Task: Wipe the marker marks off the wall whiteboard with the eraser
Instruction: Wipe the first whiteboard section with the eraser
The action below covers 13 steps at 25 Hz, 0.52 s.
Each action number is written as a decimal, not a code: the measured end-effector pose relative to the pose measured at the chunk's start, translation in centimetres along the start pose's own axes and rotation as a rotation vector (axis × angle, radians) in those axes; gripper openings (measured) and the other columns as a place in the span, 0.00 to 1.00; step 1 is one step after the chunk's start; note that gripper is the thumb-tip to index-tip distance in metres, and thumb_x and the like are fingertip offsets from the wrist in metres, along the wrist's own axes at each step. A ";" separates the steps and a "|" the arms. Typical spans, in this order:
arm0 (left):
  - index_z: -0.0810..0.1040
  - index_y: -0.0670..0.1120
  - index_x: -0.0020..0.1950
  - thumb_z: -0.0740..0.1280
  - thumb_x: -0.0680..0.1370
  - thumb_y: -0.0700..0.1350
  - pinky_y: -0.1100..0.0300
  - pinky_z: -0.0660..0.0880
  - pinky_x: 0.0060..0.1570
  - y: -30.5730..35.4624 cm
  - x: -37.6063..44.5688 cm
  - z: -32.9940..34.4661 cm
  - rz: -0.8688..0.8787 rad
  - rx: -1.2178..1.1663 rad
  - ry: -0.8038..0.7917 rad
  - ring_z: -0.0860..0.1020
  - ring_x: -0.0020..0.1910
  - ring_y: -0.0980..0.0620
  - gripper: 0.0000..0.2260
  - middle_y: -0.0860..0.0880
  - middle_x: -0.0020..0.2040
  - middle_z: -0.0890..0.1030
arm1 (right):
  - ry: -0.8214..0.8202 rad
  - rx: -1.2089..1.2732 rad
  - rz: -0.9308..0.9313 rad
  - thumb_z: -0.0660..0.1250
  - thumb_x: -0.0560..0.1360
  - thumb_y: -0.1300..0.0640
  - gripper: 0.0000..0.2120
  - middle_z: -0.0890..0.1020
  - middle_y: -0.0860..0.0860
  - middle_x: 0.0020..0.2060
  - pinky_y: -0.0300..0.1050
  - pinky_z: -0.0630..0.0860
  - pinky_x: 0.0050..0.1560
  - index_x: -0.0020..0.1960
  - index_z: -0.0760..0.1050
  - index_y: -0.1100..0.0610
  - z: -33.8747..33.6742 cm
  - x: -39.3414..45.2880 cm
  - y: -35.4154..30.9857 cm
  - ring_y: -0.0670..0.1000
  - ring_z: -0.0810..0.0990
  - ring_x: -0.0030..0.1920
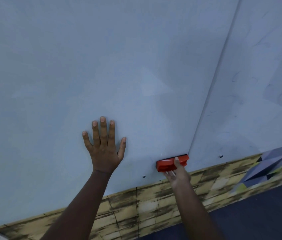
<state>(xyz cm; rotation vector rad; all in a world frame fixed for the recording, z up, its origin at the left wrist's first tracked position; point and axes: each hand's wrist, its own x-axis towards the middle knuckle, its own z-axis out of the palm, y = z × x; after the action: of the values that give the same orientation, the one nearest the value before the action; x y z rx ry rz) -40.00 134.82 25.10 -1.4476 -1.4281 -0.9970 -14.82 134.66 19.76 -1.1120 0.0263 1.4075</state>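
Observation:
The wall whiteboard (102, 66) fills most of the view, pale grey-blue with faint smears. My left hand (104, 148) lies flat on it with fingers spread. My right hand (178, 174) grips a red eraser (166, 163) from below, thumb over its top, and holds its dark felt side against the board near the bottom edge. The eraser sits right at the vertical seam (214, 75) between two board panels. Faint dark marker traces (237, 78) show on the right panel.
Below the board runs a yellow-and-black patterned wall strip (145, 205). A dark floor (258, 213) lies at the lower right. Small screws (220, 156) dot the board's bottom edge. A grey geometric pattern (271, 163) shows at the far right.

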 end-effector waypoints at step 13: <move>0.47 0.46 0.88 0.61 0.85 0.59 0.38 0.39 0.83 0.1 -1.7 0.3 -0.006 -0.020 -0.054 0.42 0.87 0.44 0.38 0.46 0.88 0.41 | 0.006 -0.037 0.232 0.66 0.82 0.61 0.22 0.74 0.68 0.69 0.73 0.69 0.68 0.73 0.66 0.67 -1.6 0.6 4.8 0.69 0.73 0.70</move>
<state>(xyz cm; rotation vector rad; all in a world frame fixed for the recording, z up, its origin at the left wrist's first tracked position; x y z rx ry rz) -39.96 134.56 23.41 -1.4961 -1.4661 -0.9850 -17.47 133.08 15.76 -1.1723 0.1380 1.6162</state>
